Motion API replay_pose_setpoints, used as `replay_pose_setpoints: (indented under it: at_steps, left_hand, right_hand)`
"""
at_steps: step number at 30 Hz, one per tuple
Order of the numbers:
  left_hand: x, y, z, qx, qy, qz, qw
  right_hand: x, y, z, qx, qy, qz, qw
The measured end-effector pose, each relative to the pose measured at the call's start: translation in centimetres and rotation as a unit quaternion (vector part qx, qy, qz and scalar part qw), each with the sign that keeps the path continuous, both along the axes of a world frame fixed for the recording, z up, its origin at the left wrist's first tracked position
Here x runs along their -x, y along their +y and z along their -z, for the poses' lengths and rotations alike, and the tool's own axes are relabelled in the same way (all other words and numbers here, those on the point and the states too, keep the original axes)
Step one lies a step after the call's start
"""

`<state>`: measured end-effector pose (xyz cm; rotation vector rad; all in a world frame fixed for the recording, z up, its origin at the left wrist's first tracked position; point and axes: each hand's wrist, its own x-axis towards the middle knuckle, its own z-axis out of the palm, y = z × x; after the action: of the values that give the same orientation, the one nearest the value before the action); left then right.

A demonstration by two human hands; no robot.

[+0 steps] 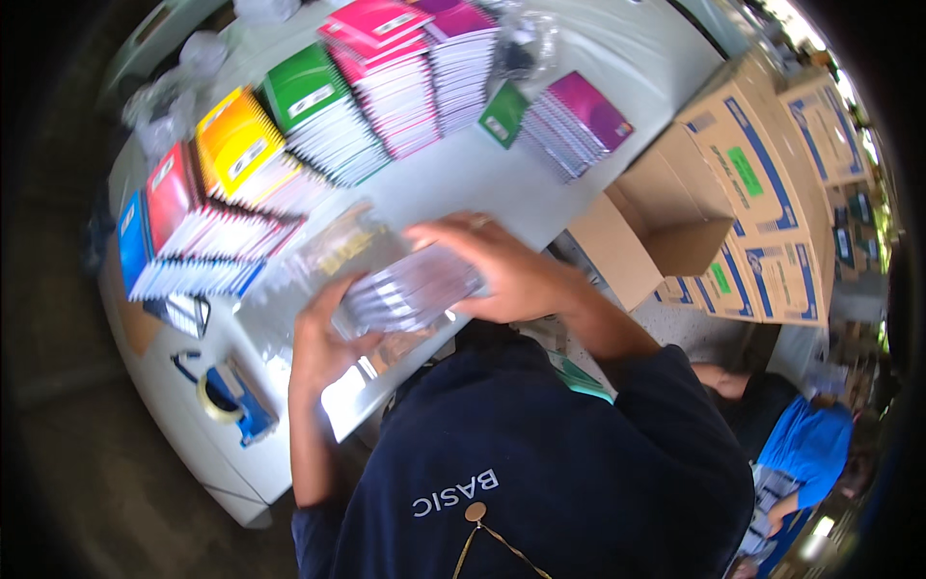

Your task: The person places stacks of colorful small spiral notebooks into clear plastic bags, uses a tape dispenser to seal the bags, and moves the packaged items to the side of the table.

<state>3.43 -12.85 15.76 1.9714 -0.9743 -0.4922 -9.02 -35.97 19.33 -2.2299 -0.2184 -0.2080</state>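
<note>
Between my two hands is a small stack of spiral notebooks (410, 289), tilted and smeared by motion. My left hand (323, 328) is closed on its left end, and my right hand (492, 265) grips the right end with the thumb and fingers apart around it. The cover colour of the stack is hard to make out. Under and beyond it lies clear plastic wrapping (333, 246) on the table, shiny with reflections. Tall leaning stacks of notebooks stand past my hands: blue (133, 236), red (174, 193), yellow (236, 140), green (304, 92), pink (381, 39) and purple (463, 19).
A purple notebook stack (588, 111) with a green notebook (503, 114) beside it stands farther right. A blue tape dispenser (241, 400) lies at the left on the white table (434, 183). Right of the table are an open carton (666, 212), stacked boxes (752, 154) and another person (805, 439).
</note>
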Motion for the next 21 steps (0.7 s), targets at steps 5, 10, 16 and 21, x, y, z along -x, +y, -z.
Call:
replay_pose_setpoints:
  at_steps: [5,10,16,21]
  left_hand:
    - [-1.4,-21.4,-5.9,0.235,-0.307,0.101,0.917]
    - [-2.0,-34.5,0.1,0.268,-0.338,0.193,0.881]
    - [-1.0,-33.9,3.5,0.237,-0.268,0.117,0.926]
    - [-2.6,-32.9,11.3,0.027,-0.326,0.047,0.944]
  right_hand:
    - [5.3,-12.0,-3.1,0.201,-0.219,0.313,0.902]
    - [7.0,-21.1,2.1,0.198,-0.200,0.358,0.890]
    - [8.0,-21.7,4.5,0.221,-0.190,0.380,0.878]
    - [6.0,-15.1,6.4,0.130,-0.399,0.377,0.825]
